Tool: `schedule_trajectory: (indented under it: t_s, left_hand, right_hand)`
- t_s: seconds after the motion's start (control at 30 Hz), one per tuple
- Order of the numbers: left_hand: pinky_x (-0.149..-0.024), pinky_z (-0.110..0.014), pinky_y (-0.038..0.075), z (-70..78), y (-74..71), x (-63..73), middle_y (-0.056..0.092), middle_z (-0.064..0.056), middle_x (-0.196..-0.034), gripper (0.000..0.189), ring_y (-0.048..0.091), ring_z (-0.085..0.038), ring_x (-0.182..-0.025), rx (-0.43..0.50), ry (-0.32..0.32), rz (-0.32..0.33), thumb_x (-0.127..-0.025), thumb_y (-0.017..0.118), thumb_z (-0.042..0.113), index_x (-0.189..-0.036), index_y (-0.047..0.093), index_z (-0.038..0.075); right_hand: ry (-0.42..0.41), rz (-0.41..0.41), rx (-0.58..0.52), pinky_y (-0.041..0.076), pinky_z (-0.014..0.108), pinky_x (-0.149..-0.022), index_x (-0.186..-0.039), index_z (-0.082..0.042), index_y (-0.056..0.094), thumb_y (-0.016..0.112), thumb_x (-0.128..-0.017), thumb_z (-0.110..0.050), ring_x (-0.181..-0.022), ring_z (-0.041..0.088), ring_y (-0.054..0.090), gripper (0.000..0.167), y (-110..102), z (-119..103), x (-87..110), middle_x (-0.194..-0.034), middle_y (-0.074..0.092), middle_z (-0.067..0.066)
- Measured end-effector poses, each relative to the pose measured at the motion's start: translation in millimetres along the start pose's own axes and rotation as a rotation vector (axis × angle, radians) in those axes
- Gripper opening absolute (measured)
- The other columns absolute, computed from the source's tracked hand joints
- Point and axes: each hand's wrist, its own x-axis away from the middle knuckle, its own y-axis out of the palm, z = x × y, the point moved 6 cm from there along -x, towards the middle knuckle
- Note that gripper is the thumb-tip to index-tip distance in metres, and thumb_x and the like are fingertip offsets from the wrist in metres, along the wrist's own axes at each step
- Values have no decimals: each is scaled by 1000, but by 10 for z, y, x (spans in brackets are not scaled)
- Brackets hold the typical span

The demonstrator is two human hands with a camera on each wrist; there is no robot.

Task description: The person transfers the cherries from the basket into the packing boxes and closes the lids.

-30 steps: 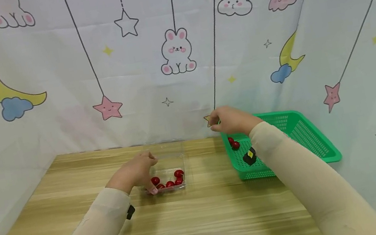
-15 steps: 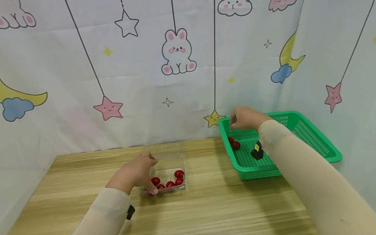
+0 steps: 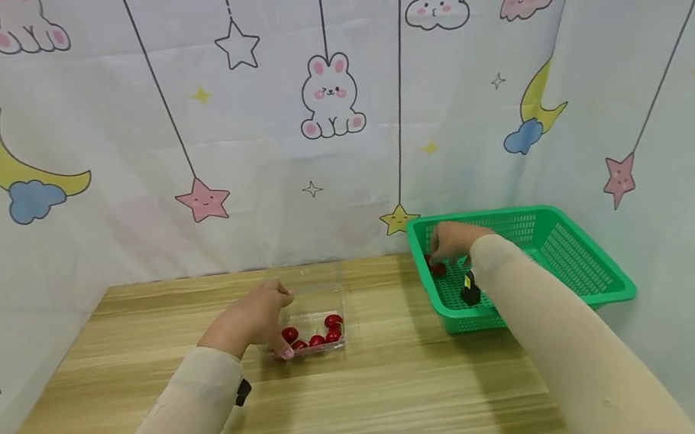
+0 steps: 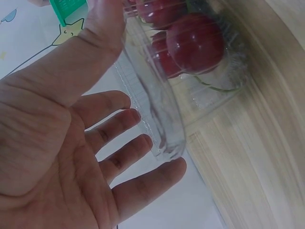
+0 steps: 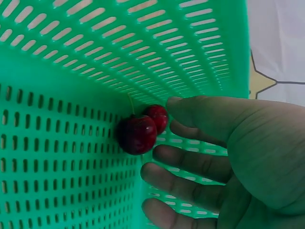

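A clear plastic box (image 3: 310,305) stands on the table with several red cherries (image 3: 333,321) in it. My left hand (image 3: 253,317) holds the box by its left side, the thumb at the front and the fingers towards the back. In the left wrist view, cherries (image 4: 196,43) show through the clear wall. My right hand (image 3: 456,240) is down inside the green basket (image 3: 588,256), at its left end. In the right wrist view, two cherries (image 5: 137,134) lie in the basket's corner. The right thumb and spread fingers (image 5: 181,183) are close beside them, with nothing pinched.
The wooden table (image 3: 355,417) ends at the back against a white cloth (image 3: 259,108) printed with rabbits and stars. The basket sits at the right, next to the cloth. The box's transparent lid (image 3: 302,275) lies folded back behind it.
My right hand has moved from above the basket's left rim rightward, then down into the basket beside the cherries. The left hand and the box have stayed put.
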Motion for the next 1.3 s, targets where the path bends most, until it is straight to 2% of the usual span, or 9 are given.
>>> schedule_trajectory:
  t_s: [0.17, 0.33, 0.5, 0.63, 0.9, 1.1, 1.3]
  left_hand:
    - [-126, -60, 52, 15, -4, 19, 51, -16, -170, 111, 47, -44, -159, 13, 1, -1, -74, 108, 37, -167, 57, 4]
    - [-125, -60, 53, 18, -15, 28, 51, -15, -170, 111, 48, -44, -158, 20, 2, 3, -73, 109, 37, -166, 58, 4]
    - [-125, -60, 52, 7, -5, 17, 52, -15, -170, 111, 48, -43, -159, 17, 2, 5, -73, 109, 37, -166, 58, 3]
    - [-125, -60, 52, 1, 0, 11, 52, -15, -169, 111, 48, -43, -158, 17, 1, 4, -73, 109, 37, -166, 58, 4]
    - [-125, -60, 53, -12, 12, -4, 51, -15, -170, 110, 49, -43, -158, 25, -4, 4, -74, 108, 37, -166, 58, 4]
    - [-125, -60, 52, -19, 23, -9, 51, -15, -170, 110, 48, -43, -159, 30, -5, 5, -75, 108, 36, -166, 57, 4]
    - [-126, -61, 52, -18, 10, 2, 51, -16, -171, 111, 48, -44, -159, 19, -4, 7, -74, 109, 37, -167, 57, 5]
  right_hand:
    - [3, -14, 6, 72, 53, -86, -129, -6, 83, 78, -110, -22, -113, 36, 80, 26, 63, 12, -31, -128, 81, 16]
    - [-9, -11, 14, 72, 52, -83, -118, -7, 86, 79, -109, -19, -105, 35, 79, 17, 104, 12, -39, -116, 81, 13]
    - [-2, -19, 8, 70, 42, -75, -117, -9, 85, 81, -106, -17, -105, 32, 79, 14, 155, 43, -28, -117, 81, 11]
    - [5, -20, -2, 69, 40, -74, -118, -8, 84, 83, -105, -17, -105, 31, 79, 15, 186, 55, -25, -117, 81, 11]
    - [-5, -16, -1, 71, 47, -82, -111, -7, 83, 81, -106, -14, -102, 33, 79, 9, 184, 37, -4, -110, 81, 12]
    - [-1, -29, 21, 71, 44, -80, -105, -8, 86, 79, -106, -13, -102, 32, 80, 8, 120, 54, 7, -109, 82, 11]
    - [-32, -1, -2, 72, 49, -87, -109, -7, 84, 75, -106, -13, -105, 36, 79, 11, -38, 97, 67, -112, 81, 11]
